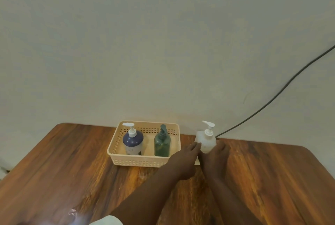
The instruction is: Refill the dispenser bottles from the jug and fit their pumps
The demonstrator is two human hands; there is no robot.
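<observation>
A white dispenser bottle (207, 142) with its pump fitted stands on the wooden table (72, 170), right of a cream basket (137, 161). My right hand (215, 159) wraps around the bottle's lower right side. My left hand (186, 159) reaches in from the left, and its straight fingertips touch the bottle's left side. In the basket stand a dark blue bottle (133, 144) with a white pump and a green bottle (161, 145) with a dark pump. A white object (198, 135) sits right behind the white bottle, mostly hidden.
The wall rises directly behind the table's far edge. A dark cable (272, 101) runs down the wall to the table, just right of the white bottle. Bare wood lies left of the basket and right of my hands.
</observation>
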